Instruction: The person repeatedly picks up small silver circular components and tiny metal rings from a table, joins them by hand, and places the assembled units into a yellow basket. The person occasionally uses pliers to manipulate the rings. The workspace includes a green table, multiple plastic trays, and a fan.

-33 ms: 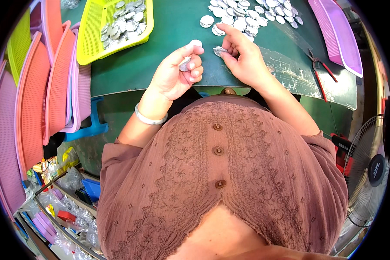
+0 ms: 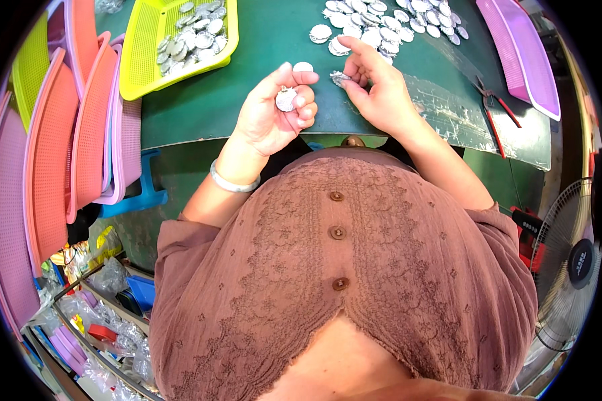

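My left hand (image 2: 267, 113), a pale bangle at its wrist, is closed with fingers curled around a round silvery metal disc (image 2: 286, 99) with a small loop at its edge. A second pale disc (image 2: 304, 67) shows just beyond the left thumb and forefinger; whether they touch it I cannot tell. Across from it, my right hand (image 2: 381, 90) pinches another silvery piece (image 2: 340, 79) with a rough edge between thumb and fingers, its forefinger stretched out. Several like discs (image 2: 374, 23) lie heaped on the green table (image 2: 180, 120) beyond the right hand.
A yellow-green basket (image 2: 135, 73) holding more discs stands at the far left. Red-handled pliers (image 2: 493, 113) lie at the right, near a purple basket (image 2: 525, 60). Coloured baskets (image 2: 53, 154) are stacked on the left; a fan (image 2: 565, 267) stands at lower right.
The disc in my left hand has turned so that its round face shows more fully. The left thumb has lifted slightly; my right hand has barely moved.
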A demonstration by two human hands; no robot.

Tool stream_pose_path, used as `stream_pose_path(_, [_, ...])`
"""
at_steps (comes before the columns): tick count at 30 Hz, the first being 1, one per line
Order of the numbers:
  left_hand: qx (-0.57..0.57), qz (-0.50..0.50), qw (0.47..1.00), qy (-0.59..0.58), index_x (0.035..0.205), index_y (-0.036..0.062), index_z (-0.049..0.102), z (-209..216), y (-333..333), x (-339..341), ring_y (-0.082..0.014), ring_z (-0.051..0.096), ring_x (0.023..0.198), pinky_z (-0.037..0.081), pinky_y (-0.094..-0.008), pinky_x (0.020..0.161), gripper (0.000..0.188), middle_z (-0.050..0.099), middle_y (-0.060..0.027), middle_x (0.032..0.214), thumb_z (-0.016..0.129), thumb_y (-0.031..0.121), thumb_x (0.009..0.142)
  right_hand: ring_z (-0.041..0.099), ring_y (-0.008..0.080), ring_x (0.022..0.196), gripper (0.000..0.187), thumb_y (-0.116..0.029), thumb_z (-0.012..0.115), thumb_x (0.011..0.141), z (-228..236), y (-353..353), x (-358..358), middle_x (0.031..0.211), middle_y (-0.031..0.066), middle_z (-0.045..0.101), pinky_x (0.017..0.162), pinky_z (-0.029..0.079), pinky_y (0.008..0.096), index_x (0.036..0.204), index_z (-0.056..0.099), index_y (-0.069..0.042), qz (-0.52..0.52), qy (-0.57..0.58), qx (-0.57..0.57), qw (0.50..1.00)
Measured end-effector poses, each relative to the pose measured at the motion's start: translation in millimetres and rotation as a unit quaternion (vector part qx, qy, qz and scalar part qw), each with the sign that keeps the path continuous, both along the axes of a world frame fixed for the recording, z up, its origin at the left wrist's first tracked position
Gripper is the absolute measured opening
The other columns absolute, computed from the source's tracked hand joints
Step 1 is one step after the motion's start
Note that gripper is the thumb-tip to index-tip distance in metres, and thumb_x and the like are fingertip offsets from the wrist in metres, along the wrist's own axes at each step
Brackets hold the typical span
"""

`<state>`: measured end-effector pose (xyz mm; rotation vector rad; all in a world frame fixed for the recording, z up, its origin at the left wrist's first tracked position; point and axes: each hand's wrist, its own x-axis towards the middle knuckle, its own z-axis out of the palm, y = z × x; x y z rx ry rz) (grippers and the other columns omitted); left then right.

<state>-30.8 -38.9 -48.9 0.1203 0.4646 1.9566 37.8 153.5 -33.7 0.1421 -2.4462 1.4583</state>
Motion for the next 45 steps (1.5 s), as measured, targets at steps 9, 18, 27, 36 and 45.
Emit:
stream_pose_path(9, [0.030, 0.024, 0.995, -0.087, 0.118, -0.0095, 0.043, 5.0, 6.7, 2.2, -0.0380, 0.051, 0.107, 0.043, -0.0439, 0.092, 0.066, 0.052, -0.0270, 0.113, 0.035, 0.050, 0.090, 0.051, 0.0114, 0.067, 0.052, 0.009, 0.058, 0.071, 7.9, -1.1, -1.7, 0.075, 0.0023, 0.052, 0.061, 0.045, 0.0241, 0.119, 0.048, -0.008, -0.022, 0.146, -0.036, 0.988])
stream_pose_path(18, [-0.003, 0.045, 0.994, -0.104, 0.117, -0.0110, 0.044, 15.8, 15.8, 11.0, -0.0371, 0.047, 0.113, 0.037, -0.0465, 0.098, 0.067, 0.048, -0.0276, 0.119, 0.034, 0.050, 0.090, 0.056, 0.0209, 0.070, 0.057, 0.009, 0.060, 0.067, 15.7, -7.9, 1.2, 0.079, 0.0083, 0.054, 0.064, 0.048, 0.0292, 0.121, 0.048, -0.008, 0.010, 0.210, 0.089, 0.974])
stream_pose_path(27, [0.005, 0.041, 0.995, -0.090, 0.129, -0.0135, 0.024, 17.2, 14.0, 11.3, -0.0389, 0.035, 0.123, 0.026, -0.0467, 0.105, 0.073, 0.035, -0.0304, 0.130, 0.033, 0.048, 0.091, 0.057, 0.0179, 0.079, 0.055, 0.003, 0.062, 0.071, 17.0, -4.7, 3.5, 0.095, 0.0065, 0.057, 0.068, 0.048, 0.0287, 0.122, 0.047, -0.009, 0.036, 0.160, 0.019, 0.986])
stream_pose_path(36, [-0.005, 0.030, 0.995, -0.093, 0.118, -0.0095, 0.044, 18.9, 17.0, 12.7, -0.0342, 0.049, 0.111, 0.036, -0.0457, 0.099, 0.065, 0.050, -0.0242, 0.118, 0.032, 0.049, 0.091, 0.057, 0.0186, 0.080, 0.050, -0.004, 0.064, 0.071, 16.3, -1.7, 10.0, 0.092, 0.0074, 0.058, 0.068, 0.047, 0.0297, 0.119, 0.050, -0.009, 0.032, 0.044, 0.020, 0.998])
stream_pose_path(45, [-0.028, 0.043, 0.997, -0.059, 0.115, -0.0071, 0.047, 18.4, 22.3, 21.9, -0.0267, 0.054, 0.102, 0.041, -0.0405, 0.093, 0.061, 0.053, -0.0182, 0.112, 0.032, 0.047, 0.092, 0.055, 0.0193, 0.073, 0.048, 0.002, 0.061, 0.069, 17.7, -5.8, 12.2, 0.085, 0.0084, 0.057, 0.070, 0.047, 0.0300, 0.116, 0.051, -0.006, 0.045, 0.036, 0.037, 0.998])
